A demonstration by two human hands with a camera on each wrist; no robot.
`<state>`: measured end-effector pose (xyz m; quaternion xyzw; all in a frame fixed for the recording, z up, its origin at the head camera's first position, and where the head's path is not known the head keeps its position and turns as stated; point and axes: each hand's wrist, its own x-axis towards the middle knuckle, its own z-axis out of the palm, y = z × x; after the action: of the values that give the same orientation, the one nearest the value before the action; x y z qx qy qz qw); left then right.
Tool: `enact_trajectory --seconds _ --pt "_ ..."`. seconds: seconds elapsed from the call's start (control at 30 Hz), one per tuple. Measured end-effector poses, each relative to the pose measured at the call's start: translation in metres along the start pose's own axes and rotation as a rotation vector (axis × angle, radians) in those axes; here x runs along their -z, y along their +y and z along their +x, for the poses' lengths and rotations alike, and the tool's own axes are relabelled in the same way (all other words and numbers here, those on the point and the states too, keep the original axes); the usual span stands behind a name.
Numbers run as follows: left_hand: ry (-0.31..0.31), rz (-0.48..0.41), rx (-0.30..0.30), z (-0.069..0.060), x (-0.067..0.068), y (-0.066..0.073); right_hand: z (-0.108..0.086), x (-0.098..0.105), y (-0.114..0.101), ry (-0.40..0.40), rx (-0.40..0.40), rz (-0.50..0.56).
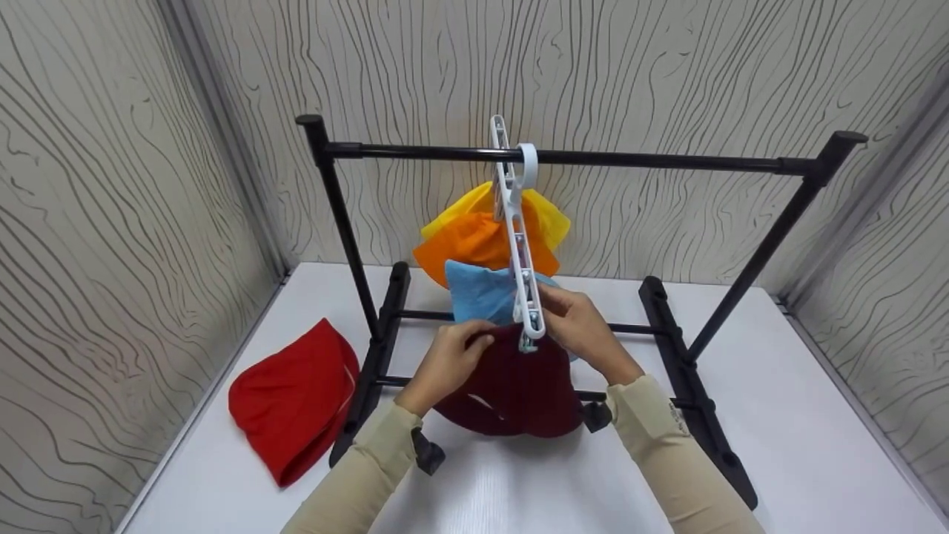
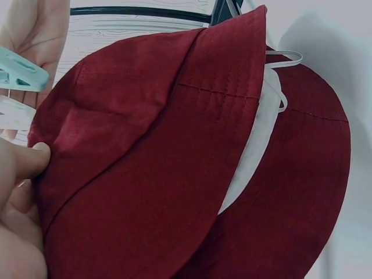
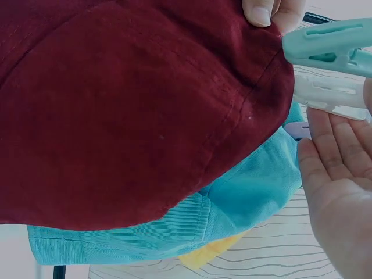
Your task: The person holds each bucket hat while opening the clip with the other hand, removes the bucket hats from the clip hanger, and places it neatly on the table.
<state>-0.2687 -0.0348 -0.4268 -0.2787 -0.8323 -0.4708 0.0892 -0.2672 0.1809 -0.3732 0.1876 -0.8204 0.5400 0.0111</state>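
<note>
A maroon bucket hat (image 1: 519,386) hangs beneath the front end of a white clip hanger (image 1: 517,222). My left hand (image 1: 448,360) pinches its crown between thumb and fingers. A mint-green clip (image 3: 325,46) touches the crown near those fingers; whether it grips the cloth I cannot tell. Just behind it, a white clip (image 3: 328,93) reaches the crown, and my right hand (image 1: 582,326) holds this clip from the far side, its fingers stretched along it and the thumb mostly hidden. A light blue hat (image 1: 482,289) hangs directly behind the maroon one.
An orange hat (image 1: 463,241) and a yellow hat (image 1: 463,208) hang farther back. The hanger hooks over the bar (image 1: 667,159) of a black rack, whose feet stand on a white table (image 1: 801,415). At left lies a red hat (image 1: 296,400). Patterned panels surround the table.
</note>
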Motion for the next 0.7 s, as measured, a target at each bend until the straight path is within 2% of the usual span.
enact_trajectory --seconds 0.23,0.7 --pt "-0.018 -0.009 0.011 -0.0017 0.0026 -0.0002 -0.001 0.0003 0.0021 0.005 0.01 0.078" --pt "-0.004 -0.011 0.012 -0.0037 0.0041 -0.0048 -0.0027 0.0019 0.0043 0.074 -0.023 0.064"
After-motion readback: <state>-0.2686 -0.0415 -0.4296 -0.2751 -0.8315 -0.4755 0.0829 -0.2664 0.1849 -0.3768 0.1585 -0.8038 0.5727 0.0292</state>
